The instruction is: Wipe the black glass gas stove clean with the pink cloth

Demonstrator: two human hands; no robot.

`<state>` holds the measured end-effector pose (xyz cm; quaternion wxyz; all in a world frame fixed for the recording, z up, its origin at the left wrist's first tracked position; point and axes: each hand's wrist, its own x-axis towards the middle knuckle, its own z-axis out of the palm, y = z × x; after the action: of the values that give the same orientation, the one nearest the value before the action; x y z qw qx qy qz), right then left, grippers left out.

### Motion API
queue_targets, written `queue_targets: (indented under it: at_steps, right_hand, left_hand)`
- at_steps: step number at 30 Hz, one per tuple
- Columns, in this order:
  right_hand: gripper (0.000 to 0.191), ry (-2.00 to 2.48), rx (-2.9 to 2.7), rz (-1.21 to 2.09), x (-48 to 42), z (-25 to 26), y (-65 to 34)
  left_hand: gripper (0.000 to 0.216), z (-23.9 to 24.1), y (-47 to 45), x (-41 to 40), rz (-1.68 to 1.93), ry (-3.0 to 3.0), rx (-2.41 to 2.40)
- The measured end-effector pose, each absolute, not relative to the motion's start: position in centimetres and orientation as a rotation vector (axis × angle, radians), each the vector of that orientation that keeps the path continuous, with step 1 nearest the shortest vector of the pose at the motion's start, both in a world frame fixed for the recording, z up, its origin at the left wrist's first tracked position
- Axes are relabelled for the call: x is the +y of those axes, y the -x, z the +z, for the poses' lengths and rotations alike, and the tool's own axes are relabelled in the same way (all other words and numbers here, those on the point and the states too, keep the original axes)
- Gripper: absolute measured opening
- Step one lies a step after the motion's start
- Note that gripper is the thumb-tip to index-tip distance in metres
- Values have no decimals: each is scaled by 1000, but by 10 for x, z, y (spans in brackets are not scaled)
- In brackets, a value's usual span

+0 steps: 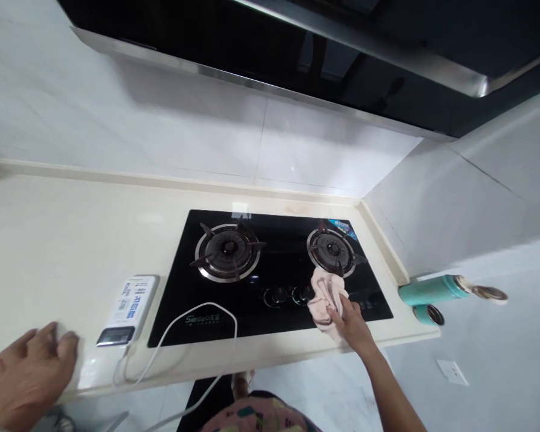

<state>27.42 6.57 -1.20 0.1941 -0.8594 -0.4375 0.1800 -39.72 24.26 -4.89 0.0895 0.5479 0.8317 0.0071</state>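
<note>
My right hand [351,323] grips a crumpled pale pink cloth [326,294] and presses it on the black glass gas hob [252,318], just below the right burner [333,251] and beside the control knobs [290,295]. My left hand [24,375] lies flat on the cream countertop [63,240] at its front left edge, fingers spread, holding nothing. The left burner [227,252] is uncovered.
A white power bank [129,309] with a white cable [198,342] lies left of the hob. A teal flask [434,289] and its cup [427,313] lie at the counter's right end. A dark range hood [297,54] hangs overhead. Tiled walls stand behind and to the right.
</note>
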Motion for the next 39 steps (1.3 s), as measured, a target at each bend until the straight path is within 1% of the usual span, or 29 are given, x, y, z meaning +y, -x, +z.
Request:
queue_targets:
  at_steps: [2, 5, 8, 12, 16, 21, 25, 32, 39]
  right_hand:
    - [57, 2568, -1321, 510, 78, -19, -274]
    - [52, 2652, -1522, 492, 103, -16, -274]
    - [50, 2588, -1724, 453, 134, -6, -275]
    - [51, 2450, -1925, 464, 173, 8, -272]
    - [51, 2332, -2047, 446, 213, 18, -247]
    - [47, 2460, -1988, 483, 248, 29, -198]
    - [49, 2541, -1965, 486, 238, 32, -172]
    - [57, 2648, -1960, 538, 206, 31, -152]
    - [68, 2397, -1803, 704, 189, 25, -155]
  left_hand:
    - [72, -46, 394, 242, 150, -1568, 2511]
    - [72, -46, 394, 241, 215, -1589, 2497]
    - [71, -47, 394, 239, 209, -1612, 2491]
    - [70, -47, 394, 238, 204, -1609, 2488]
    - [69, -48, 395, 238, 178, -1609, 2489]
    - [68, -50, 397, 238, 203, -1639, 2468]
    - [67, -51, 399, 237, 195, -1639, 2474]
    - [66, -56, 401, 238, 217, -1626, 2481]
    - [70, -54, 399, 239, 170, -1614, 2499]
